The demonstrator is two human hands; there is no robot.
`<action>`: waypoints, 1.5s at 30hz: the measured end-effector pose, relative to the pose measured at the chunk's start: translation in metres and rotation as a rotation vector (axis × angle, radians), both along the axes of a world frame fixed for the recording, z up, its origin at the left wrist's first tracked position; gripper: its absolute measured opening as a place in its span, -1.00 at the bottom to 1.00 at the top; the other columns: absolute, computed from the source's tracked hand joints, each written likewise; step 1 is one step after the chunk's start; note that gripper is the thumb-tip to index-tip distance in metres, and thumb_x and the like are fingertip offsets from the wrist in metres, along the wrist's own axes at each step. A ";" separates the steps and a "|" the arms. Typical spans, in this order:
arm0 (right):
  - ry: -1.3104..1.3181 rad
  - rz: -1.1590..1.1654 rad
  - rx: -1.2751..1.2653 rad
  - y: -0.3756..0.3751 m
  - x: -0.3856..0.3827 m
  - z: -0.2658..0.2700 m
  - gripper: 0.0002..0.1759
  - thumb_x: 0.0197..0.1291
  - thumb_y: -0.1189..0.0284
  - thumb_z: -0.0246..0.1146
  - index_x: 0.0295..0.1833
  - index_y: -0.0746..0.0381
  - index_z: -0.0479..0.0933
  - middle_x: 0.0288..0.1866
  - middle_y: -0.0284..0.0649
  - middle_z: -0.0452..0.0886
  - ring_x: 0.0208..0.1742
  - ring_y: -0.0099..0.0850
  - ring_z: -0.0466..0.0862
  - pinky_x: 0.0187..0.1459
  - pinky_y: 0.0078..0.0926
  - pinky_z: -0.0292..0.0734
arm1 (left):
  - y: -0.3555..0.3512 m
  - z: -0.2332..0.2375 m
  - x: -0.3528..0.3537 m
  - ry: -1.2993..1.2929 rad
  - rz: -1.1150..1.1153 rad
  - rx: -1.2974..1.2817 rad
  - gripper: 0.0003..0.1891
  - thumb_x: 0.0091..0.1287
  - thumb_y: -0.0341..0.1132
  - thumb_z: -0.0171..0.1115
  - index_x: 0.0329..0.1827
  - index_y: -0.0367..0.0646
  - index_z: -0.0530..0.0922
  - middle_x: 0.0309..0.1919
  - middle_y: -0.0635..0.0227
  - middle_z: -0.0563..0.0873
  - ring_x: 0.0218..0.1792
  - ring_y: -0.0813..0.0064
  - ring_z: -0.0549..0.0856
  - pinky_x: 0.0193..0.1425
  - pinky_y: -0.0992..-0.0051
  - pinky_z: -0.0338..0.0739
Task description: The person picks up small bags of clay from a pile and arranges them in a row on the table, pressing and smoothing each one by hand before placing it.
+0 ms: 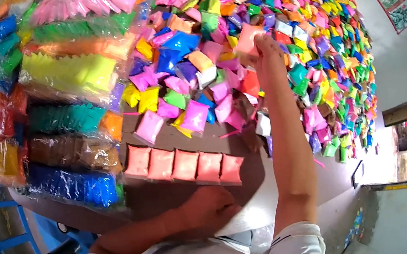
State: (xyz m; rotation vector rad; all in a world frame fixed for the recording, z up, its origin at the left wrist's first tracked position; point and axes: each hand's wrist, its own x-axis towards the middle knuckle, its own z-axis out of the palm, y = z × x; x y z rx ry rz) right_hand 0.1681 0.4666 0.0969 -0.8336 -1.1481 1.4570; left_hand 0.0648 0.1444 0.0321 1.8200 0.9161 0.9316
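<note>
My right hand [271, 52] is stretched out over the heap of loose colored packets, its fingers closed on a salmon-pink packet [250, 39]. My left hand [209, 205] rests near the table's front edge, just below a row of several salmon-pink packets [185, 165] lying side by side. The fingers of my left hand are curled, and what they hold, if anything, is hidden.
Bundles of same-colored packets in clear wrap, such as yellow [68, 71], teal [66, 117] and blue [69, 184], line the left side of the table. A large heap of mixed packets [306, 15] covers the back. A blue metal frame [19, 228] stands below left.
</note>
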 end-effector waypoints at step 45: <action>-0.794 -0.279 0.055 -0.286 0.106 -0.066 -0.58 0.25 0.26 0.43 0.05 0.33 0.54 -0.41 -0.25 0.59 -0.40 -0.43 0.52 -0.30 -0.45 0.47 | -0.001 -0.017 0.013 0.176 -0.008 0.234 -0.65 0.30 -0.27 0.36 -0.59 -0.25 0.50 -0.57 0.24 0.58 -0.48 0.19 0.57 -0.32 0.27 0.45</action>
